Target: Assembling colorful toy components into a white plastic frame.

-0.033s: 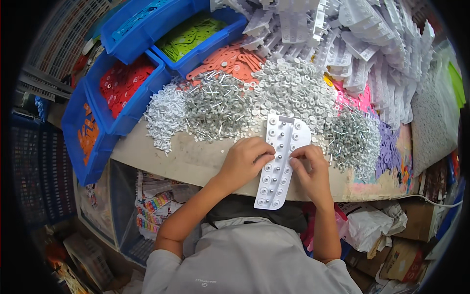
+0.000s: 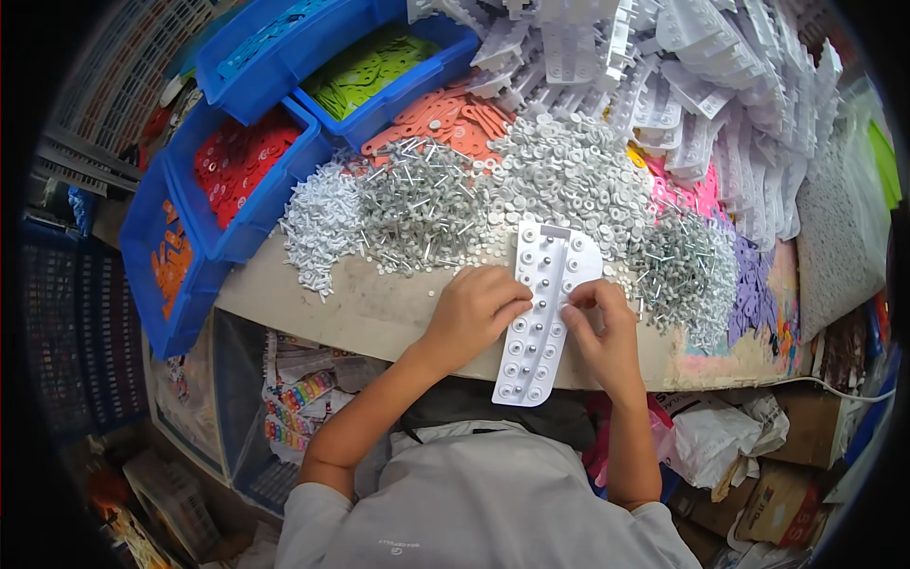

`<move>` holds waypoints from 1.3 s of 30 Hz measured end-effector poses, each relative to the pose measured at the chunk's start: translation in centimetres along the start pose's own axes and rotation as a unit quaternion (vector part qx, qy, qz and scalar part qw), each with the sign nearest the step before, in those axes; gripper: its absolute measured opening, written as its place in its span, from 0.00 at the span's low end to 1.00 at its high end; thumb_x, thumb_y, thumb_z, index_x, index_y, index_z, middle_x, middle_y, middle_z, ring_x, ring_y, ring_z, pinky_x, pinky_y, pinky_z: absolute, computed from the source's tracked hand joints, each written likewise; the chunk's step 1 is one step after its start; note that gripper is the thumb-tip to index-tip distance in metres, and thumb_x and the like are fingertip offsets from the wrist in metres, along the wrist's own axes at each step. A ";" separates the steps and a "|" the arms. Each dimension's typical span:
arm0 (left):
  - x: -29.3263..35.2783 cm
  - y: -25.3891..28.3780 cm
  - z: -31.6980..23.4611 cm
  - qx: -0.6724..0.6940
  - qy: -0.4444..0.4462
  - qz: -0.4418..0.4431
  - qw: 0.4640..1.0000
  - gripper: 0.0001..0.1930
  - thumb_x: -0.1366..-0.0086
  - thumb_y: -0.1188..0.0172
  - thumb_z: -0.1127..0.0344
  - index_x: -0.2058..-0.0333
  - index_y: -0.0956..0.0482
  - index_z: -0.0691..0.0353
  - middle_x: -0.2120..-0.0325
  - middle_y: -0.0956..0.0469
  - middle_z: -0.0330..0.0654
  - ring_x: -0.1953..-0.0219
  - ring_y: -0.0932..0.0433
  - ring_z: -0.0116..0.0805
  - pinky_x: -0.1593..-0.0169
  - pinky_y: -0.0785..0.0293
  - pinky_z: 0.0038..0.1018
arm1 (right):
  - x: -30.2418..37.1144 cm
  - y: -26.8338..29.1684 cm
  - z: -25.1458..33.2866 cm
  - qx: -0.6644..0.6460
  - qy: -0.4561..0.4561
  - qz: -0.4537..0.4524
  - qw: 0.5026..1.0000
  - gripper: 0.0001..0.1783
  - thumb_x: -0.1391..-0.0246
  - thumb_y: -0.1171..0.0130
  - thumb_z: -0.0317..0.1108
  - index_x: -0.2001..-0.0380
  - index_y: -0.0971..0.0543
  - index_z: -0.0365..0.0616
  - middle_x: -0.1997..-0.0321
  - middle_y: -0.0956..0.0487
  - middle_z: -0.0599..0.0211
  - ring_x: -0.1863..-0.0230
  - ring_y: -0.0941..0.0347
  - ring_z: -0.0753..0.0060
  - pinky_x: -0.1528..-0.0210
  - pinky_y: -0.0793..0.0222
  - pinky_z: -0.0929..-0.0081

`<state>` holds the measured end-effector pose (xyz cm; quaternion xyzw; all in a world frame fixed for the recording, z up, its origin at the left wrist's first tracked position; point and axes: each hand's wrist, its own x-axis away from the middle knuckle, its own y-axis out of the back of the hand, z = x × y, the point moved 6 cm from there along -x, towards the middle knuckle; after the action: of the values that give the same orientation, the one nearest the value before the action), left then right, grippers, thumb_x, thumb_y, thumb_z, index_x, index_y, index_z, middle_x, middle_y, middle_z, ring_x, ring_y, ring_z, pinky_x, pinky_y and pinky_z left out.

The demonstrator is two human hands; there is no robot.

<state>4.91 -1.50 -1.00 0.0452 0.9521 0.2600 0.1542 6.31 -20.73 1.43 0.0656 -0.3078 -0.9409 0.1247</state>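
White studded plate (image 2: 550,315) lies mid-frame between left hand (image 2: 471,318) and right hand (image 2: 609,334), long axis near-vertical; hands apart, at opposite edges, grip cannot be confirmed.

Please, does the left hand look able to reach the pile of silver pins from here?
Probably yes: the left hand, at the white moulded tray, seems near the silver pins, with mostly bare tabletop between them.

The left hand (image 2: 477,313) hides part of the white panel (image 2: 548,327) along its left rim. Beyond the panel, the top edge cuts off white mouldings (image 2: 571,43).
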 end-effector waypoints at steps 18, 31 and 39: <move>-6.7 3.2 2.4 -0.304 -0.087 -0.073 0.946 0.04 0.42 0.33 0.67 0.69 0.17 0.59 0.68 0.25 0.38 0.59 0.28 0.39 0.50 0.35 0.37 | 1.3 0.7 -0.9 0.112 0.123 -0.152 0.974 0.07 0.47 0.35 0.23 0.63 0.18 0.41 0.63 0.22 0.61 0.59 0.28 0.56 0.55 0.32 0.63; -3.0 2.7 -0.5 -0.031 0.009 -0.010 0.999 0.05 0.40 0.32 0.67 0.65 0.16 0.59 0.70 0.21 0.40 0.63 0.25 0.42 0.54 0.31 0.37 | -1.4 2.9 -2.9 0.256 0.030 -0.143 0.956 0.05 0.45 0.35 0.27 0.65 0.20 0.40 0.63 0.22 0.62 0.56 0.28 0.58 0.49 0.36 0.62; 1.6 -0.1 -0.8 0.118 0.040 0.077 0.989 0.05 0.40 0.31 0.73 0.65 0.15 0.62 0.66 0.22 0.38 0.62 0.25 0.35 0.56 0.30 0.29 | 2.0 0.6 1.0 -0.030 0.014 0.008 0.999 0.07 0.49 0.36 0.22 0.65 0.19 0.37 0.64 0.18 0.61 0.58 0.25 0.61 0.50 0.31 0.69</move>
<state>3.13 -1.73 -0.82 0.1257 0.9753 0.1584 0.0894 4.30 -21.21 2.46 0.0726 -0.2785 -0.9477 0.1380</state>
